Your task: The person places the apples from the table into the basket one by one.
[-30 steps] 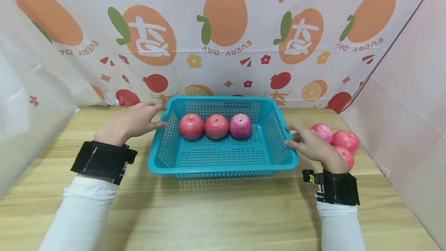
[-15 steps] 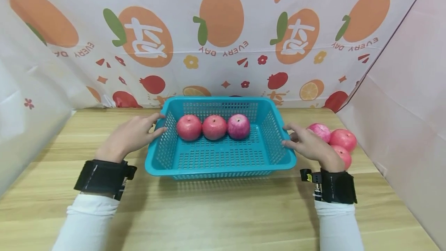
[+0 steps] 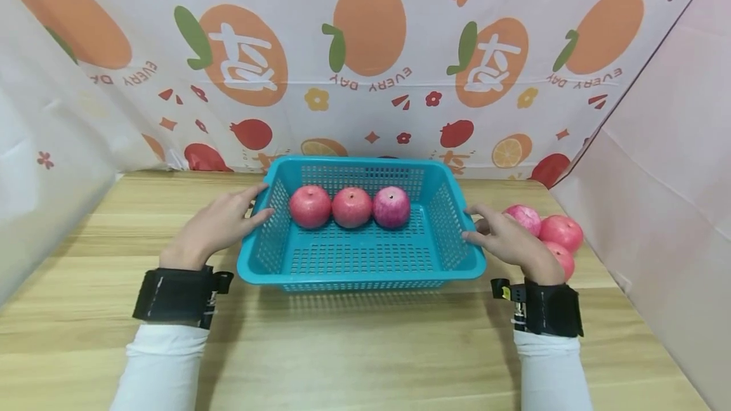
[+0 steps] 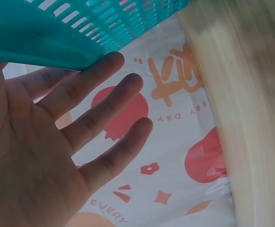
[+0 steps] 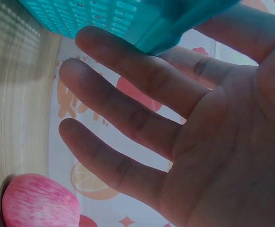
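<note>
A blue-green plastic basket point(image 3: 362, 279) with a perforated floor and walls stands between both hands. Inside, three apples line up along the back half: two red ones point(image 3: 311, 207) point(image 3: 352, 207) and a purplish streaked one point(image 3: 391, 207). My left hand point(image 3: 218, 224) grips the left rim, thumb over the inner side. In the left wrist view its other fingers point(image 4: 102, 113) spread straight beneath the rim. On the opposite end my right hand point(image 3: 511, 240) grips the right rim, its lower fingers point(image 5: 113, 156) extended outside the wall in the right wrist view.
Three more apples sit right of the basket, beside the right hand: a pink streaked one point(image 3: 523, 219) and two red ones point(image 3: 561, 233) point(image 3: 561, 260). A fruit-printed cloth point(image 3: 365, 113) hangs behind the wooden table point(image 3: 360, 347). A pale sheet point(image 3: 657, 208) borders the right.
My left forearm has swung slightly rightward while the hand stays at the rim. Basket and apples keep their places relative to each other; the head view shifts a little.
</note>
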A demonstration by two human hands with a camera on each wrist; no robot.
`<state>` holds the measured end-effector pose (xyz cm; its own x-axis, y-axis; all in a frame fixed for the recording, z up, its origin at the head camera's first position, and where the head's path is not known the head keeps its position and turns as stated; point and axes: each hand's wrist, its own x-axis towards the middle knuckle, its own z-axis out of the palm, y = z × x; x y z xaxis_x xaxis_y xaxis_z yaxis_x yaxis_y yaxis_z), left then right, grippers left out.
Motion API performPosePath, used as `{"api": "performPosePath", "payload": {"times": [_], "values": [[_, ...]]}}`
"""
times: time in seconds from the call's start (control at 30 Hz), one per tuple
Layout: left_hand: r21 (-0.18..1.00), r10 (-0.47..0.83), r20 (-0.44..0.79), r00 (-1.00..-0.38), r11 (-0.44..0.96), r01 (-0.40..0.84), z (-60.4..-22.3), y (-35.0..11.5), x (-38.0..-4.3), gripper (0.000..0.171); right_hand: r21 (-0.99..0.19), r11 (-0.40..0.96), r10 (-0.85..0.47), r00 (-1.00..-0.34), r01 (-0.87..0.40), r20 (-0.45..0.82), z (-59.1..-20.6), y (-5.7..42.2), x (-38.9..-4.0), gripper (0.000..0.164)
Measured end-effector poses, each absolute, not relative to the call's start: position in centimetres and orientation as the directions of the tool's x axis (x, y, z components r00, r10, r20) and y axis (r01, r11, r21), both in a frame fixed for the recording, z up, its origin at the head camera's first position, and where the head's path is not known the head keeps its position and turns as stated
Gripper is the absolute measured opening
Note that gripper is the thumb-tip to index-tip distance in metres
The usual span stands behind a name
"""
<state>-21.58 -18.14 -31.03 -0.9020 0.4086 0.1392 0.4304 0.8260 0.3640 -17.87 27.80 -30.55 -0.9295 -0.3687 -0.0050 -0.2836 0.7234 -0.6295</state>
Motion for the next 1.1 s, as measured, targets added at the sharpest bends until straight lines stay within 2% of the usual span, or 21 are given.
{"api": "performPosePath", "payload": {"times": [0.3,0.57,0.83,1.1], "values": [[0.391,0.412,0.108,-0.905,0.819,0.419,-31.2,-18.3,-21.2,0.064,-0.618,0.730,-0.374,-0.927,-0.294,-0.001,-30.8,27.7,-17.7,0.044],[0.380,0.389,0.103,-0.915,0.835,0.398,-30.9,-17.8,-21.5,0.055,-0.623,0.716,-0.383,-0.924,-0.314,0.025,-30.8,27.7,-18.1,0.043],[0.421,0.364,0.030,-0.931,0.840,0.342,-30.8,-17.4,-21.6,0.062,-0.620,0.730,-0.365,-0.931,-0.288,0.004,-30.7,27.9,-18.3,0.044],[0.442,0.345,0.020,-0.939,0.839,0.317,-31.2,-17.3,-21.4,0.066,-0.603,0.745,-0.360,-0.933,-0.285,-0.003,-30.7,27.8,-18.2,0.045]]}}
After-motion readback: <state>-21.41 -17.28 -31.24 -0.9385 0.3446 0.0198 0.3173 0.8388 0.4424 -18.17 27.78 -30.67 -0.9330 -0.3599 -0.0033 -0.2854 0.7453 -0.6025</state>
